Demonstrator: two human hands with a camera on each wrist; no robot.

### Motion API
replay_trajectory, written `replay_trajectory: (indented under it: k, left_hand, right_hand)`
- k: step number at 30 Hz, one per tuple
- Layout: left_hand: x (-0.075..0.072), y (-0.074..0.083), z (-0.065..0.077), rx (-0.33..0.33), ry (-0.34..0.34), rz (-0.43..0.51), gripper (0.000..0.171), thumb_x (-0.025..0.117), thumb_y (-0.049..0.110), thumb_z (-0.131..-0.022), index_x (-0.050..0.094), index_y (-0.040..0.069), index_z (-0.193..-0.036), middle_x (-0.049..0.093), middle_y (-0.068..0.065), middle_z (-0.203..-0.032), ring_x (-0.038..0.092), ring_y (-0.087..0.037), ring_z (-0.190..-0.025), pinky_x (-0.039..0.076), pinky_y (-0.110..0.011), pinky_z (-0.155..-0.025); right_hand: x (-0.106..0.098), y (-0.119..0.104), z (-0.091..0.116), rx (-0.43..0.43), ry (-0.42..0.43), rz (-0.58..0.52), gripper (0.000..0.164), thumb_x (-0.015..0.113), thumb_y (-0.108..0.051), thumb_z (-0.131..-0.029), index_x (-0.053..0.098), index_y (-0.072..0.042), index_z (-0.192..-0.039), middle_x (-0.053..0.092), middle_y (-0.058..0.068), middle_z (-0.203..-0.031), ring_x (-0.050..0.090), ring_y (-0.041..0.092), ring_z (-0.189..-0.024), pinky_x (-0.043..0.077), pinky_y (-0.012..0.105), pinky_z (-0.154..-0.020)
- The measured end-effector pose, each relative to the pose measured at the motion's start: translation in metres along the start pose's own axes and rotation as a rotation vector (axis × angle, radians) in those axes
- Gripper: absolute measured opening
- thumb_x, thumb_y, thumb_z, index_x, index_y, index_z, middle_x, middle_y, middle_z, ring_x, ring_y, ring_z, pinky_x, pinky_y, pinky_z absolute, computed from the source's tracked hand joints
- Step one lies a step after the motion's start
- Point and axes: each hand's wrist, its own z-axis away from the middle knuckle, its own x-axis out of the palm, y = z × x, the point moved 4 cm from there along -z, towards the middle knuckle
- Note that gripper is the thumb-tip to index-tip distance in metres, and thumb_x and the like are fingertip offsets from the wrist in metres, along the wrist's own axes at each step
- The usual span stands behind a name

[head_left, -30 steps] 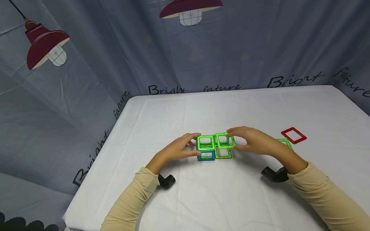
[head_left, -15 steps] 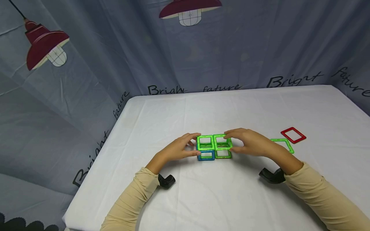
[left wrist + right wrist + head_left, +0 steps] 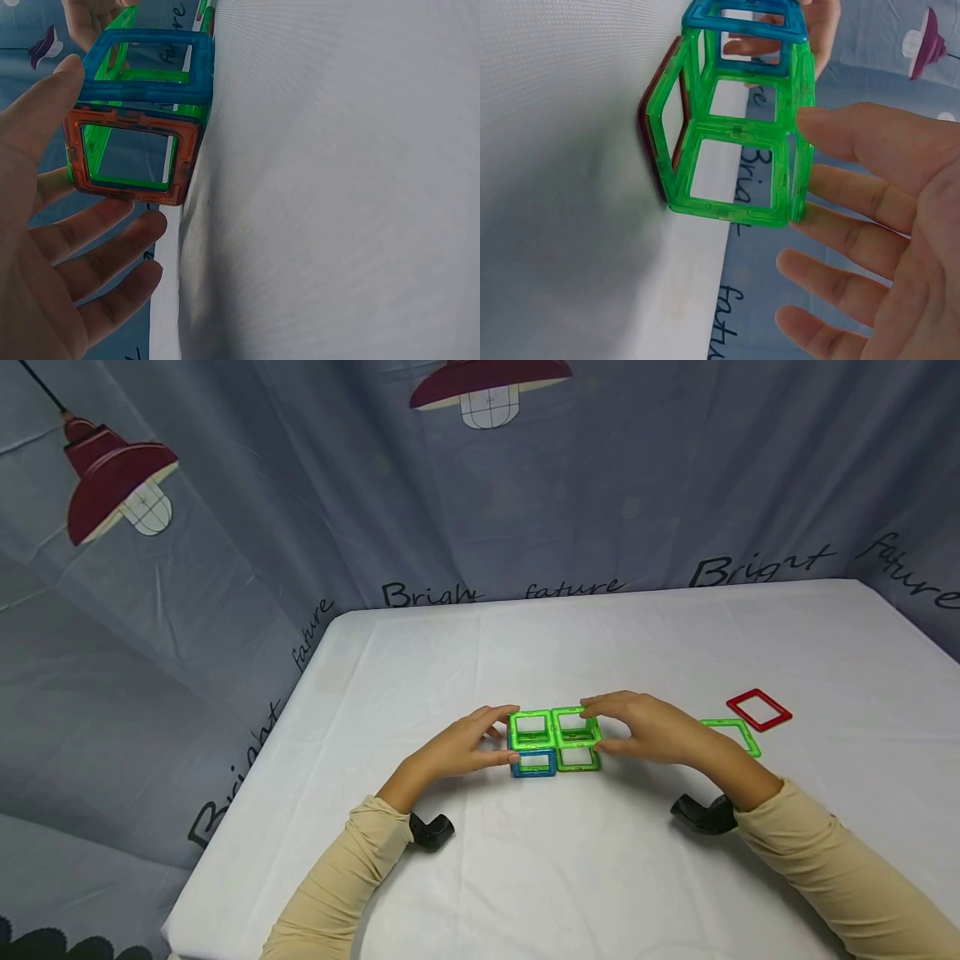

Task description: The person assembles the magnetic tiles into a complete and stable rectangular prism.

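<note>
A hollow box of magnetic tiles (image 3: 554,746), mostly green frames, stands on the white table. A blue tile (image 3: 150,91) is on its near left face, and an orange-red tile (image 3: 186,161) closes its left end. My left hand (image 3: 457,748) holds that end, thumb at the blue tile and forefinger behind, other fingers spread. On top at the right lies a green tile (image 3: 802,150), flush beside its neighbour. My right hand (image 3: 648,727) pinches this tile between thumb and fingers at its outer edge. The box's right end is open in the right wrist view.
Right of the box, a red tile (image 3: 777,723) and a green tile (image 3: 723,722) lie flat on the table (image 3: 480,860), the green one partly behind my right forearm. Black wrist cameras (image 3: 431,832) hang under both wrists. A grey printed curtain (image 3: 600,485) rises behind.
The green tile in my right hand has come down and left, from tilted and offset to level on the box top. My left hand has stayed in place.
</note>
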Motion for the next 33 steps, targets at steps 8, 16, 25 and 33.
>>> replay_trajectory:
  k: [8,16,25,33]
  left_hand:
    - [-0.0001,0.0006,-0.0003,-0.001,0.001,-0.012,0.071,0.061,0.046,-0.083,0.030,0.020,-0.142,0.049,0.000,-0.126,0.055,-0.013,-0.106,0.044,-0.035,-0.089]
    - [-0.0007,0.0015,0.0002,-0.003,0.000,-0.022,0.071,0.061,0.045,-0.084,0.030,0.019,-0.142,0.049,0.000,-0.126,0.056,-0.013,-0.106,0.044,-0.035,-0.090]
    - [0.0003,0.0017,0.0011,-0.012,-0.006,-0.033,0.072,0.060,0.045,-0.085,0.027,0.018,-0.143,0.048,-0.001,-0.127,0.054,-0.013,-0.108,0.044,-0.035,-0.091]
    - [0.0013,0.0005,-0.0003,-0.017,-0.009,-0.038,0.072,0.058,0.047,-0.085,0.028,0.019,-0.143,0.049,0.000,-0.126,0.054,-0.012,-0.108,0.044,-0.035,-0.090]
  right_hand:
    - [-0.0005,0.0002,0.0001,0.009,-0.001,0.006,0.040,0.070,-0.021,-0.079,0.061,-0.007,-0.115,0.054,0.011,-0.129,0.048,0.032,-0.120,0.039,0.050,-0.096]
    - [-0.0012,0.0004,0.0005,0.009,0.009,0.003,0.039,0.069,-0.023,-0.080,0.062,-0.007,-0.115,0.055,0.011,-0.127,0.049,0.032,-0.119,0.040,0.050,-0.095]
    - [0.0023,0.0007,-0.0014,0.005,-0.022,-0.023,0.040,0.067,-0.020,-0.081,0.059,-0.006,-0.118,0.051,0.012,-0.132,0.044,0.034,-0.123,0.037,0.051,-0.098]
    - [-0.0038,0.0059,0.0056,0.025,-0.009,-0.044,0.046,0.068,-0.023,-0.081,0.056,-0.007,-0.123,0.048,0.013,-0.135,0.041,0.034,-0.125,0.035,0.052,-0.099]
